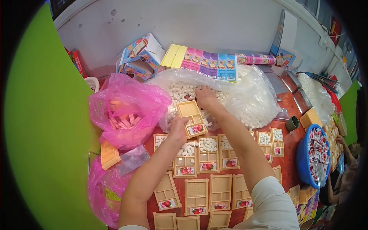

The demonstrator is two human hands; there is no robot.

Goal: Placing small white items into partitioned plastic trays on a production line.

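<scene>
My left hand (178, 131) grips a tan plastic compartment tray (188, 110) by its left edge, tilted above the rows of trays. A small packet with a red strawberry picture lies in its lower compartment; its large compartment shows no white pieces. My right hand (206, 97) reaches into the heap of small white cubes, which look like mini marshmallows (180, 92), in an opened clear bag. Its fingertips are hidden among the cubes. Beneath my arms, filled trays (208, 156) hold white cubes and strawberry packets. Nearer trays (196, 188) hold packets but no cubes.
Pink bags (153, 97) stand at left beside stacked tan trays (110, 155). A printed card sheet (209, 63) and an open box (142, 57) lie at the back. At right are a blue basin (301, 153) of packets, a dark cup (292, 123) and another person's arm (348, 151).
</scene>
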